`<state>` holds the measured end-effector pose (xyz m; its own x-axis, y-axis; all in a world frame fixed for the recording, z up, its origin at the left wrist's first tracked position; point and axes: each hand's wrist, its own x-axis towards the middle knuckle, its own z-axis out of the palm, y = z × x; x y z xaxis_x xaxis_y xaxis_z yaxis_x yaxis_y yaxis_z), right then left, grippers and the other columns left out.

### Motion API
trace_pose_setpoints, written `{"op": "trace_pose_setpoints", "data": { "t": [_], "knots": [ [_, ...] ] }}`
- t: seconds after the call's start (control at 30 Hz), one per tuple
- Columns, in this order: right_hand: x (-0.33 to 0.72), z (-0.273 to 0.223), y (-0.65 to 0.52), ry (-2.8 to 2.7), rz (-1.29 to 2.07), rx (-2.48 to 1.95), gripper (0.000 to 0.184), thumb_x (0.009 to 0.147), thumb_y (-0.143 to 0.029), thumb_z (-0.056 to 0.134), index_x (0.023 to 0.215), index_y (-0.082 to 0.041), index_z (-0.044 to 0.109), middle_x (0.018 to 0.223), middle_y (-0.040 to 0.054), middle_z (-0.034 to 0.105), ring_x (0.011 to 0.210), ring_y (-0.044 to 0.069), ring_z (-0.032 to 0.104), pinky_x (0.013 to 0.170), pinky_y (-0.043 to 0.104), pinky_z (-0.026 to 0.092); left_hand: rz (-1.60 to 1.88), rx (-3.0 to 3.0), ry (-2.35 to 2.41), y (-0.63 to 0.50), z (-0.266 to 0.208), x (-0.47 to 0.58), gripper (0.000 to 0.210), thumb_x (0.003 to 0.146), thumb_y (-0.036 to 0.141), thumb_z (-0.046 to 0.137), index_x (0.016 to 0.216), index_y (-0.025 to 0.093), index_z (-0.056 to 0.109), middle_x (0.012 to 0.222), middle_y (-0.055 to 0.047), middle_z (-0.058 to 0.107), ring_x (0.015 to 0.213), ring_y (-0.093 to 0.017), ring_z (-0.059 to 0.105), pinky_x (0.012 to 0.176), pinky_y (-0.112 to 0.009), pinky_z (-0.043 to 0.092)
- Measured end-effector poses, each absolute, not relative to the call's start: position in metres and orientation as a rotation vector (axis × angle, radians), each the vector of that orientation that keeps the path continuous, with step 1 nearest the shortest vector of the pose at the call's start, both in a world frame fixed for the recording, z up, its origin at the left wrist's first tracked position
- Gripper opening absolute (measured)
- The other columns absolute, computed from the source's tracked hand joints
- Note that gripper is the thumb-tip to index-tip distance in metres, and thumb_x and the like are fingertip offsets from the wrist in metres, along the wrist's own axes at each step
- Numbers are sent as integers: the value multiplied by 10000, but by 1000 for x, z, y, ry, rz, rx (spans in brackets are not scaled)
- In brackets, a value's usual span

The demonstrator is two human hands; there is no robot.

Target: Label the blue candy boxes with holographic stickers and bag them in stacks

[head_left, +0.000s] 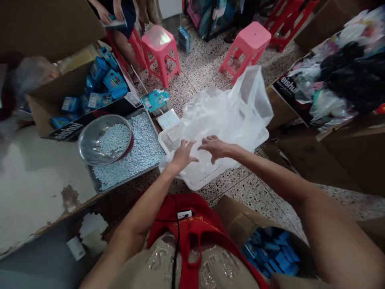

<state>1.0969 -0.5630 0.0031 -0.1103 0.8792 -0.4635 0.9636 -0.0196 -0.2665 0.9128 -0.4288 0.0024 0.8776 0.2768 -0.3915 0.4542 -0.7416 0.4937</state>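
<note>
A large translucent plastic bag (216, 116) lies loosely over a white plastic basket (200, 182) in front of me. My left hand (183, 155) is over the bag's near left part, thumb and fingers spread. Close beside it on the right, my right hand (215, 147) is above the bag with its fingers apart and bent. Neither hand visibly grips anything; whether the fingertips touch the plastic I cannot tell. Left of the basket, a metal tray (98, 182) holds many small pale blue pieces (144, 140). A metal bowl (87, 138) with more such pieces rests on the tray.
Blue packets (98, 86) fill an open carton (42, 116) at the back left. Pink stools (161, 44) stand on the speckled floor, near a seated person's hands (111, 14). Another carton (237, 216) with blue packets is by my legs. Plastic bags (345, 76) are piled at right.
</note>
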Motion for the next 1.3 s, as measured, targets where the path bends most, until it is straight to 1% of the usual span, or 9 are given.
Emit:
{"op": "trace_pose_setpoints", "data": {
  "t": [0.17, 0.27, 0.37, 0.53, 0.7, 0.83, 1.0, 1.13, 1.3],
  "knots": [
    [1084, 41, -618, 2046, -424, 2520, 368, 1008, -353, 624, 1346, -207, 639, 1287, 148, 658, 1206, 336, 549, 1037, 470, 415, -227, 2100, 522, -384, 20, 923, 391, 864, 257, 798, 1253, 250, 758, 1197, -63, 739, 1130, -249, 685, 1054, -408, 533],
    [1075, 14, -632, 1797, -817, 2512, 342, 1021, -364, 586, 1314, -204, 660, 1243, 147, 696, 1086, 310, 628, 921, 427, 482, -157, 2089, 490, -343, 29, 946, 351, 831, 276, 816, 1179, 238, 788, 1062, -32, 740, 972, -215, 677, 920, -359, 556],
    [1077, -27, -638, 1654, -1279, 2248, 231, 936, -138, 600, 1065, -228, 768, 1077, 109, 769, 959, 273, 695, 838, 378, 513, 213, 2245, 786, -300, 31, 974, 103, 923, 174, 671, 886, 160, 766, 980, -62, 700, 996, -218, 648, 966, -373, 525],
    [1095, -27, -642, 1682, -1422, 2243, 228, 918, -175, 653, 1032, -299, 806, 1064, 44, 804, 968, 252, 732, 852, 348, 557, 571, 2375, 853, -308, 31, 990, 83, 948, 165, 669, 1025, 162, 700, 1273, -121, 657, 1392, -317, 503, 1229, -587, 357],
    [1103, -10, -597, 1672, -564, 2929, 455, 1022, -371, 559, 1461, -267, 623, 1460, 171, 634, 1254, 379, 621, 1001, 536, 526, 64, 2676, 272, -402, 2, 953, 432, 929, 85, 647, 1320, 265, 677, 1554, -124, 551, 1544, -330, 406, 1313, -681, 107],
    [1114, -49, -548, 1470, -747, 2874, 523, 976, -434, 628, 1438, -191, 660, 1423, 275, 623, 1300, 453, 581, 976, 596, 513, -373, 2795, 338, -416, -28, 937, 726, 847, 92, 780, 1525, 207, 547, 1699, -233, 350, 1588, -452, 300, 1228, -703, 320],
    [1091, -44, -556, 1420, -647, 3183, 382, 958, -569, 545, 1105, -324, 797, 1126, 173, 778, 981, 397, 732, 851, 589, 557, -28, 2732, 38, -383, 4, 885, 429, 1078, 170, 415, 1443, 248, 627, 1564, -129, 576, 1446, -229, 550, 1200, -402, 452],
    [992, 18, -532, 1120, -842, 3687, 321, 919, -593, 625, 997, -319, 771, 909, 98, 790, 798, 328, 749, 799, 538, 600, 322, 2591, 779, -294, 31, 781, 302, 1063, 203, 482, 1252, 200, 718, 1229, -138, 745, 1204, -251, 682, 1117, -459, 521],
    [882, 37, -384, 1422, -1279, 3700, 403, 949, -567, 601, 1165, -240, 691, 1191, 120, 724, 1019, 261, 709, 864, 421, 601, 653, 2240, 1549, -141, 32, 648, 256, 903, 232, 761, 1138, 166, 684, 1223, -122, 688, 1251, -318, 600, 1160, -536, 447]
  ]
}}
